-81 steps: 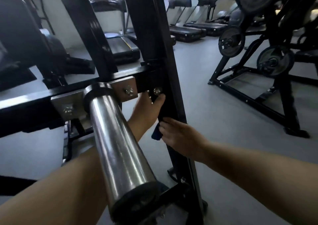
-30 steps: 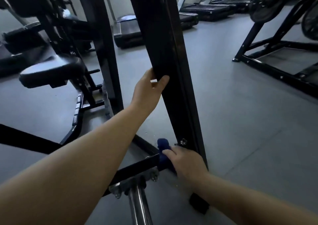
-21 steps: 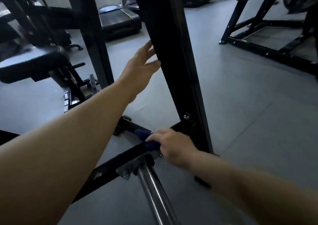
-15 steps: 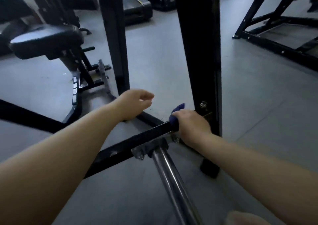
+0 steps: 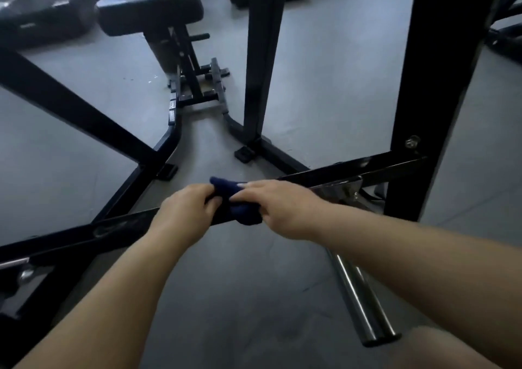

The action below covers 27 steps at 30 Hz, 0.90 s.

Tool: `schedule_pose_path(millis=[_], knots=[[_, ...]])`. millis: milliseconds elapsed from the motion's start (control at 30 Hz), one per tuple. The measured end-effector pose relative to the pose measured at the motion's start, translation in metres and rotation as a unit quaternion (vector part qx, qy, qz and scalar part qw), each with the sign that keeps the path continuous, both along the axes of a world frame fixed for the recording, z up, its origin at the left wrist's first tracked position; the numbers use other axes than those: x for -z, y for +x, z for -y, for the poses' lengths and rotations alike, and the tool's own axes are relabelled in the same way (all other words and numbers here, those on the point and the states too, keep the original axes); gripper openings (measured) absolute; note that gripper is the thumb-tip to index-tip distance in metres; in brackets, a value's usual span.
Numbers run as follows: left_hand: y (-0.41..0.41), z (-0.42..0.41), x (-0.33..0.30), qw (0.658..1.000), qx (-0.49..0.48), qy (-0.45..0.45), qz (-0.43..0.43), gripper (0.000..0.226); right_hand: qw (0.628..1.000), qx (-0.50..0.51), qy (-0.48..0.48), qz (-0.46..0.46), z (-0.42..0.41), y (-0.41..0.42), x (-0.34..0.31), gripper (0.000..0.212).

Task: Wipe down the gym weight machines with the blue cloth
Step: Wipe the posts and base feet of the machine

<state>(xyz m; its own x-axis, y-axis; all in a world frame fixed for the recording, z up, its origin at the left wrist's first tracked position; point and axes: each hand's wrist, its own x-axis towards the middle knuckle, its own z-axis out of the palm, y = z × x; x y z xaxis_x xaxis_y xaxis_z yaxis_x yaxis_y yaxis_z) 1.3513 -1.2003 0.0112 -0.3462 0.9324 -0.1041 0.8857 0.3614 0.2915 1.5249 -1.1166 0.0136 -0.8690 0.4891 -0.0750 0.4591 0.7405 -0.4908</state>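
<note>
The black upright post (image 5: pixel 440 86) rose at right, carrying the low black crossbar (image 5: pixel 353 171) that ran down-left across the grey floor (image 5: pixel 324 100). A chrome weight peg (image 5: pixel 358 298) projected below it. Both hands met on the bar: left hand (image 5: pixel 183 213) and right hand (image 5: pixel 285 207) each gripped the bunched blue cloth (image 5: pixel 240 205), likely regathering it against the bar for wiping.

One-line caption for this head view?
Both hands, left hand and right hand, grip a dark blue cloth on a black steel crossbar.
</note>
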Motion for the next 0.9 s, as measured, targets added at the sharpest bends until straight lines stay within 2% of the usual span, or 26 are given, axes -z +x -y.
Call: schedule_pose_path(millis=[33, 100, 200, 267, 367, 433, 467, 533, 600, 667, 700, 800, 833, 900], knots=[[-0.003, 0.007, 0.004, 1.0, 0.002, 0.019, -0.006, 0.029, 1.0, -0.004, 0.003, 0.01, -0.004, 0.001, -0.003, 0.043], [-0.015, 0.025, 0.01, 0.997, -0.019, 0.07, -0.018, 0.032, 0.995, 0.072, 0.034, 0.053, -0.015, 0.014, -0.004, 0.043], [-0.038, 0.054, 0.019, 0.989, -0.09, 0.112, -0.02, 0.034, 0.957, 0.199, 0.131, 0.167, -0.005, 0.017, -0.004, 0.051], [-0.047, 0.067, 0.024, 0.986, -0.117, 0.114, -0.012, 0.036, 0.959, 0.174, 0.145, 0.167, 0.026, -0.014, -0.007, 0.059], [-0.06, 0.081, 0.025, 0.977, -0.158, 0.142, -0.015, 0.037, 0.984, 0.041, 0.141, 0.105, 0.069, -0.063, -0.005, 0.077], [-0.075, 0.089, 0.023, 0.97, -0.195, 0.145, -0.022, 0.038, 0.978, -0.008, 0.182, 0.104, 0.064, -0.078, -0.011, 0.076], [-0.083, 0.092, 0.023, 0.967, -0.213, 0.137, -0.023, 0.038, 0.972, 0.003, 0.197, 0.126, 0.056, -0.077, -0.014, 0.074], [-0.1, 0.1, 0.022, 0.964, -0.241, 0.109, -0.022, 0.038, 0.951, 0.088, 0.222, 0.195, 0.043, -0.069, -0.02, 0.073], [-0.112, 0.106, 0.021, 0.961, -0.265, 0.081, -0.022, 0.039, 0.918, 0.141, 0.282, 0.239, 0.049, -0.067, -0.016, 0.058], [-0.117, 0.111, 0.02, 0.958, -0.279, 0.06, -0.019, 0.04, 0.912, 0.134, 0.334, 0.198, 0.067, -0.085, -0.005, 0.046], [-0.119, 0.112, 0.02, 0.959, -0.278, 0.059, -0.017, 0.04, 0.923, 0.115, 0.329, 0.161, 0.076, -0.101, 0.001, 0.048], [-0.127, 0.113, 0.02, 0.958, -0.277, 0.067, -0.017, 0.041, 0.966, -0.026, 0.254, 0.05, 0.089, -0.146, 0.013, 0.068], [-0.131, 0.116, 0.019, 0.956, -0.284, 0.065, -0.022, 0.041, 0.969, -0.056, 0.237, 0.043, 0.088, -0.153, 0.01, 0.071], [-0.142, 0.125, 0.019, 0.95, -0.305, 0.053, -0.037, 0.043, 0.97, -0.049, 0.231, 0.056, 0.081, -0.148, 0.002, 0.075]])
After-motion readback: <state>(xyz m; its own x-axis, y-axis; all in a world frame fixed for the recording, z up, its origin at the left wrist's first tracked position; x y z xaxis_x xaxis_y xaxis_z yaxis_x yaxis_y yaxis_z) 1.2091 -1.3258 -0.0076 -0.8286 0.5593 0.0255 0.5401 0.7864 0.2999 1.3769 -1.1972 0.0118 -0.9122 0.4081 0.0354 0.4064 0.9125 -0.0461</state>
